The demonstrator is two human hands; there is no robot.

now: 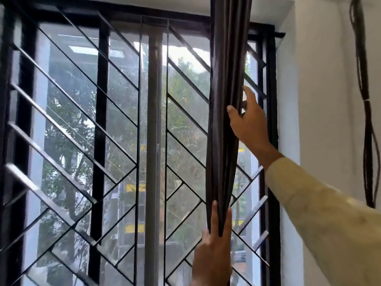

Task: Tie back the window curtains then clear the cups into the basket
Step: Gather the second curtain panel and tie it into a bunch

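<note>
— Where's the curtain?
— The dark curtain (226,79) hangs gathered into a narrow bunch in front of the right half of the barred window (103,100), near its right frame.
— And the hands?
— The left hand (214,244) grips the bunch low down, with the folds pinched between its upright fingers. The right hand (249,124) clasps it higher up, thumb across the front, other fingers behind, index finger raised.
— Which step?
— Tying back, I'd judge; the cups and basket aren't in view. Next it needs a tie or hook, none visible, with the folds held together.
</note>
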